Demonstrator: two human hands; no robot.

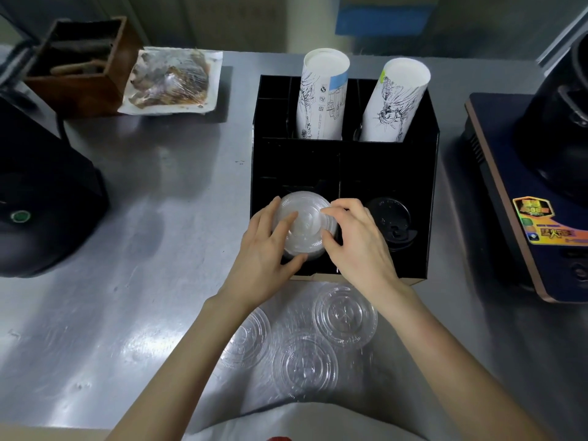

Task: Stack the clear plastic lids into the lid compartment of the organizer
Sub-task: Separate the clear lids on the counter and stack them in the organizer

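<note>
A black organizer (423, 173) stands on the steel counter. Over its front left compartment sits a stack of clear plastic lids (307, 218). My left hand (267, 249) grips the stack's left side, thumb under its near edge. My right hand (356, 240) grips its right side, fingers on the top lid. Three loose clear lids lie on the counter near me: one on the left (246, 340), one in the middle (305, 366), one on the right (345, 315). My forearms partly cover the left and right ones.
Black lids (393, 222) fill the front right compartment. Two stacks of printed paper cups (321, 97) (394, 101) stand in the rear compartments. A wrapped food tray (171, 79) and wooden box (82, 58) sit far left. Dark appliances flank the counter, left (41, 192) and right (541, 173).
</note>
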